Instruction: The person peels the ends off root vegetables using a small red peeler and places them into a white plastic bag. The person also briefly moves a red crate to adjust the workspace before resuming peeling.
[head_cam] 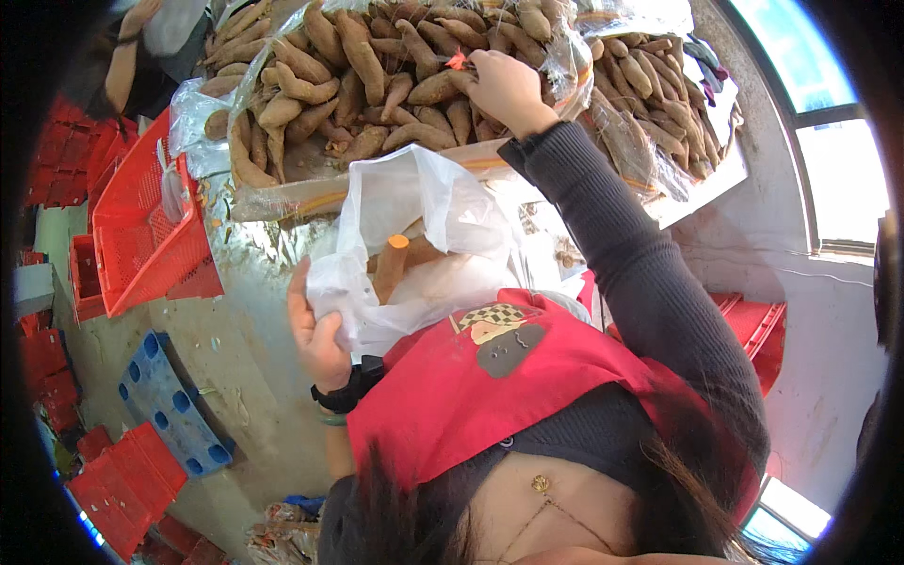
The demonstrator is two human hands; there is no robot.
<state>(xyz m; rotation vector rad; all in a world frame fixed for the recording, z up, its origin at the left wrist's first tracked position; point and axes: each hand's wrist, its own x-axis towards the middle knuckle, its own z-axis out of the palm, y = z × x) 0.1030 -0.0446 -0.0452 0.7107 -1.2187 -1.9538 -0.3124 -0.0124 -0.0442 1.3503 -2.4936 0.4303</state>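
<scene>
My left hand (pixel 321 346) grips the left side of a white plastic bag (pixel 470 215), its thumb over the film. The bag's mouth gapes towards the pile. Inside the bag stand long brown tubers (pixel 390 272), one with a cut orange end facing up. My right hand (pixel 505 88) reaches over a plastic-lined box (pixel 325 201) heaped with similar tubers (pixel 360 56). At its curled fingertips is a small red-orange object (pixel 457 59), too small to identify. Those fingers are close above a tuber (pixel 433 88); contact with it cannot be told.
A second lined box of tubers (pixel 653 106) stands to the right, near a window (pixel 791 56). Red plastic crates (pixel 141 219) and a blue pallet (pixel 173 402) are on the left. Another person's arm (pixel 123 67) shows at the upper left.
</scene>
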